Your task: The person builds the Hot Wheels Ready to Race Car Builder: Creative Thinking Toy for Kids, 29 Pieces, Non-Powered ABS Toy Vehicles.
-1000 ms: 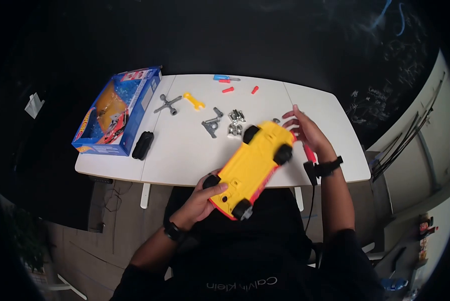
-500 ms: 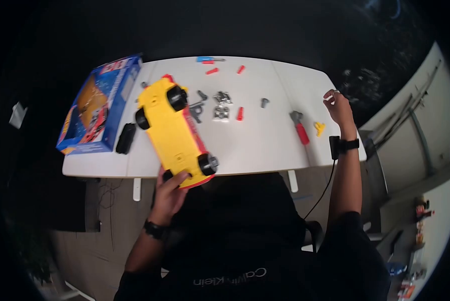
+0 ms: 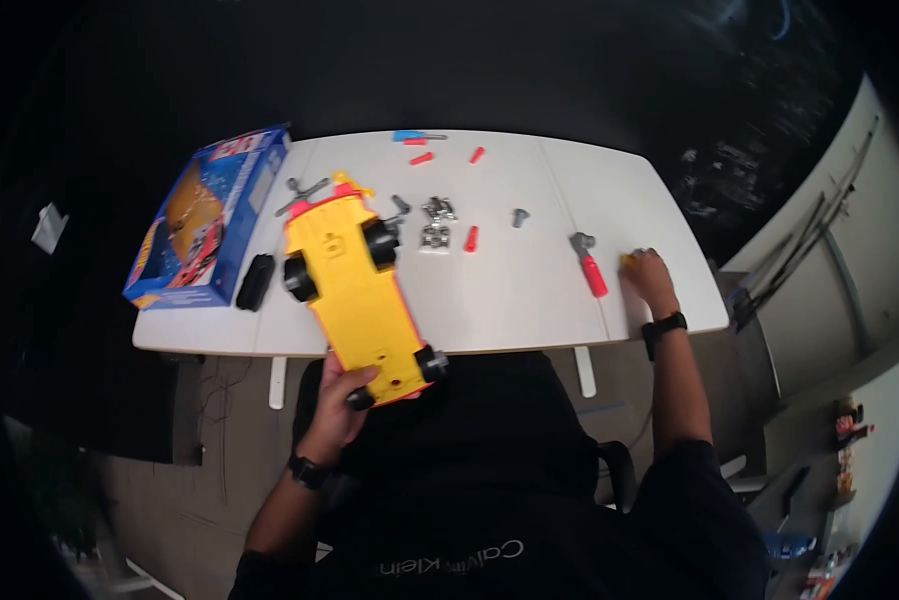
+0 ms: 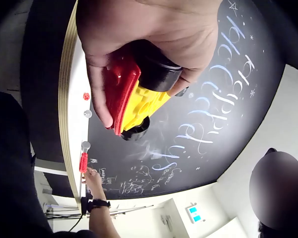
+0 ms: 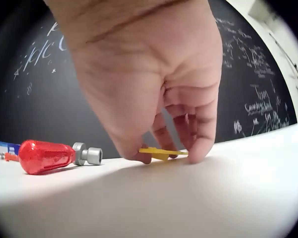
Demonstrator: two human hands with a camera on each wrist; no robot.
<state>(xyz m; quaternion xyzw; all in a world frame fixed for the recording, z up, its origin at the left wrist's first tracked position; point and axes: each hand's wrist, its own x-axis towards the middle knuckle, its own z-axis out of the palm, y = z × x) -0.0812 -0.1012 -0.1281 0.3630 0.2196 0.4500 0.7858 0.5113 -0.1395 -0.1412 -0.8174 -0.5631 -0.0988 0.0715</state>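
The left hand (image 3: 337,412) grips the car (image 3: 354,290) by its near end, past the front edge of the counter (image 3: 529,300) — long axis pointing away and slightly left, underside turned up. That belly is yellow, the sides red, the wheels (image 3: 381,244) black. Well apart, the right hand (image 3: 651,278) pinches a yellow piece (image 5: 161,152) toward the right edge — a broad white stretch lies left of the red tool (image 3: 593,276).
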